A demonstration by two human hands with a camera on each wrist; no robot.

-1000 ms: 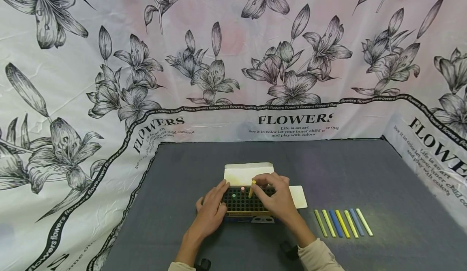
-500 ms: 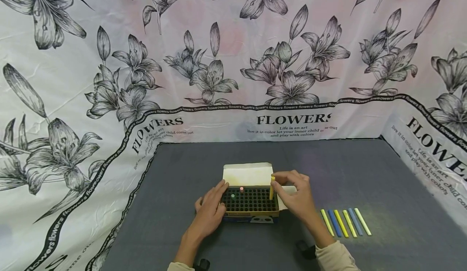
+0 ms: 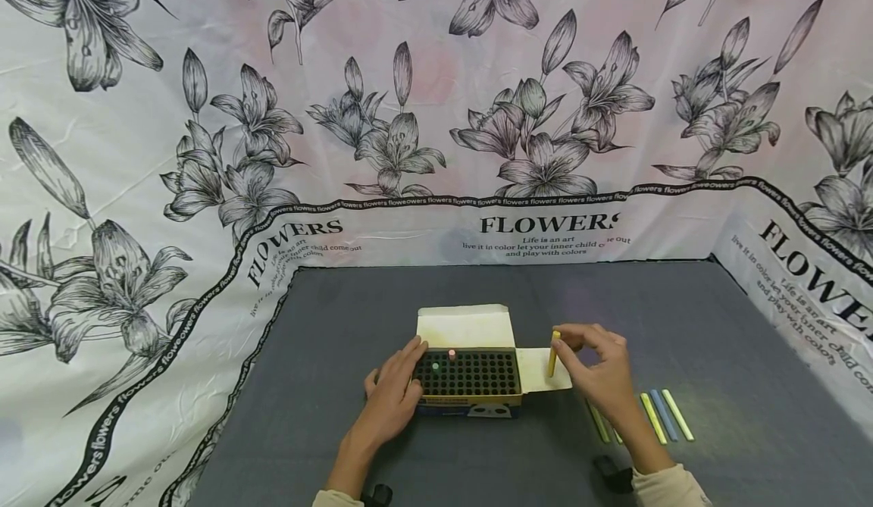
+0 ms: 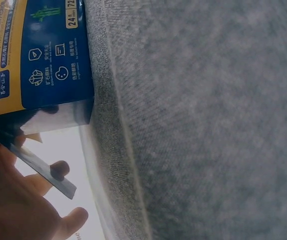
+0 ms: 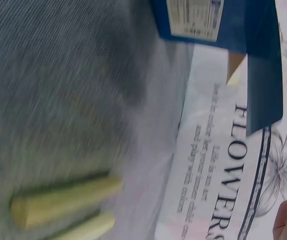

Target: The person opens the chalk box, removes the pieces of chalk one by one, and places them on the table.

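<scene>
Grey felt-like cloth (image 3: 341,386) across the whole table, flower-print sheet (image 3: 204,151) hung up behind and down both sides. Starting far left: left hand (image 3: 393,393) resting against the left end of the box (image 3: 470,399), fingers fairly straight and pressed on its side, steadying rather than gripping. Same story from the left wrist view, just fingertips beside the blue and yellow printed side (image 4: 38,60). Inside the box, a black grid of holes, nearly all bare, only a green stick end (image 3: 436,367) and a pink stick end (image 3: 452,354) poking up near the back left. Cream lid flap (image 3: 464,325) folded up at the back, side flap (image 3: 539,370) lying flat to the right. Then the right hand (image 3: 600,374), closed in a pinch on a yellow chalk stick (image 3: 553,353), held roughly upright above that side flap, clear of the box. Further right, a row of loose chalk sticks (image 3: 664,414) lying flat on the cloth, yellow, blue and pale ones, partly hidden behind the wrist. Chalk probably very light, stiff but brittle and a bit dusty, so likely to snap if squeezed or levered. Best taken around the middle with a gentle pinch, not by one tip.
</scene>
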